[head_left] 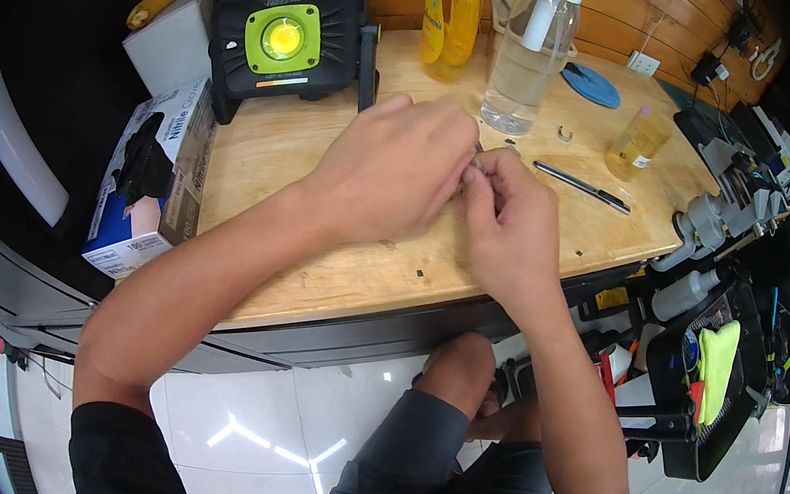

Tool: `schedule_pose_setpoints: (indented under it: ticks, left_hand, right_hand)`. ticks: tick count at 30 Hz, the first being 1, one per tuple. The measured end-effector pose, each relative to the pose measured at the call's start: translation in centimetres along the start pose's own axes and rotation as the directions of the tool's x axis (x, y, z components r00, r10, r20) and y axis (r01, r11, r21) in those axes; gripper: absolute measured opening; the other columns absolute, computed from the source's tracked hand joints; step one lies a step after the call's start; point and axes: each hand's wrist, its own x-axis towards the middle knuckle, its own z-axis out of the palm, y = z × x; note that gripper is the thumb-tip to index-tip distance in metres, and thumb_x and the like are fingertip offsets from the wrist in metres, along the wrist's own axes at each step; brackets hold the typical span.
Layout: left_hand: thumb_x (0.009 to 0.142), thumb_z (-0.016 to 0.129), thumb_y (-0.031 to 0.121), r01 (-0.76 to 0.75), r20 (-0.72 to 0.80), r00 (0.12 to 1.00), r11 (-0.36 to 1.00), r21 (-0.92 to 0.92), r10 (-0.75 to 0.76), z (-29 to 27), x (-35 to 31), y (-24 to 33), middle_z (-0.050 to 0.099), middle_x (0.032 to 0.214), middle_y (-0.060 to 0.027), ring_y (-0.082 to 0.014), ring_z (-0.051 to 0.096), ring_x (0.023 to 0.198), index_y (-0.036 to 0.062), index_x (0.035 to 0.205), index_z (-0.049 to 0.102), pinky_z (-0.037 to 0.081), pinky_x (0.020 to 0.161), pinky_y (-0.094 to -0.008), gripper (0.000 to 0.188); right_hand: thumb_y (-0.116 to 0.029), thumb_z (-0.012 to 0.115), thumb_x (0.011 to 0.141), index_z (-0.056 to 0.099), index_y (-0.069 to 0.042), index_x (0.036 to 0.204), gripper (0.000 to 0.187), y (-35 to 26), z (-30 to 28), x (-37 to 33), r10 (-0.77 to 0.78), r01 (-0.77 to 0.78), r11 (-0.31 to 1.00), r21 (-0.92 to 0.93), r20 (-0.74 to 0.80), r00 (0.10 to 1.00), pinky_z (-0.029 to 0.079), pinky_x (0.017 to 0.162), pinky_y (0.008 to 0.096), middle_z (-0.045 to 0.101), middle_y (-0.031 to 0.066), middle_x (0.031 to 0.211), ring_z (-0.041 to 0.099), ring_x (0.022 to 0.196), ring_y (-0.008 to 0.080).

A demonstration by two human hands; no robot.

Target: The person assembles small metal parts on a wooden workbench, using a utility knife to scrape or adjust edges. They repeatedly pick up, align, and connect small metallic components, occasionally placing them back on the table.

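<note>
Over the wooden worktop (pixel 329 283), my left hand (pixel 396 166) is closed, with its back turned up and its fingertips hidden. My right hand (pixel 511 225) meets it, thumb and forefinger pinched together. Between the fingertips shows a bit of a small greyish thing, too covered to name. To the right of my right hand lies a silver and black pen (pixel 582 186). Beyond the fingers are a small curved metal piece (pixel 564 133) and a tiny dark piece (pixel 511 143).
A work light (pixel 283 34), switched on, and a glove box (pixel 157 178) stand at the left. Behind my hands are a yellow liquid bottle (pixel 450 22) and a clear spray bottle (pixel 520 73). A small amber container (pixel 638 145) and a vise (pixel 722 217) occupy the right side.
</note>
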Motion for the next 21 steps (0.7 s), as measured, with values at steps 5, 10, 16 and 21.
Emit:
schedule_pose_setpoints:
  ticks: [5, 10, 16, 21]
  left_hand:
    - [0.095, 0.064, 0.010, 0.182, -0.070, 0.979, 0.972, -0.145, -0.193, -1.1, 0.3, -0.2, 0.057, 0.078, -0.0156, -0.0349, 0.055, 0.065, 0.0021, 0.094, 0.056, 0.043, 0.061, -0.0408, 0.011]
    - [0.100, 0.066, 0.018, 0.399, 0.182, 0.912, 0.900, -0.174, -0.369, -1.7, -0.3, -2.4, 0.056, 0.070, -0.0138, -0.0241, 0.051, 0.055, 0.0014, 0.094, 0.059, 0.041, 0.055, -0.0349, 0.019]
    - [0.102, 0.065, 0.022, 0.383, 0.084, 0.920, 0.839, -0.386, -0.382, -0.6, -0.4, -1.5, 0.063, 0.080, -0.0089, -0.0141, 0.054, 0.066, 0.0007, 0.100, 0.065, 0.043, 0.060, -0.0318, 0.021]
    - [0.103, 0.064, 0.022, 0.406, 0.212, 0.912, 0.841, -0.358, -0.351, -1.0, -0.4, -1.0, 0.064, 0.081, -0.0069, -0.0134, 0.055, 0.068, 0.0008, 0.100, 0.066, 0.044, 0.061, -0.0307, 0.021]
  right_hand:
    - [-0.008, 0.067, 0.097, 0.063, 0.001, 0.094, 0.010, 0.4, 0.5, -0.1, -0.022, 0.026, 0.995, 0.101, -0.049, 0.999, 0.047, 0.056, 0.0337, 0.063, 0.0098, 0.063, 0.061, 0.055, 0.0164]
    - [-0.005, 0.067, 0.097, 0.063, 0.002, 0.093, 0.008, 0.2, 0.3, 0.1, 0.061, -0.053, 0.973, 0.225, -0.029, 0.998, 0.048, 0.057, 0.0282, 0.066, 0.0068, 0.069, 0.060, 0.058, 0.0101]
    - [-0.003, 0.066, 0.099, 0.066, 0.004, 0.098, 0.007, -0.6, -0.2, 0.3, 0.132, -0.124, 0.922, 0.366, 0.005, 0.991, 0.049, 0.062, 0.0225, 0.068, 0.0037, 0.082, 0.061, 0.066, 0.0071]
    - [-0.001, 0.062, 0.101, 0.067, 0.008, 0.104, 0.011, -1.1, -1.5, 0.7, 0.225, -0.254, 0.867, 0.430, 0.116, 0.967, 0.050, 0.062, 0.0232, 0.068, 0.0048, 0.084, 0.061, 0.067, 0.0080]
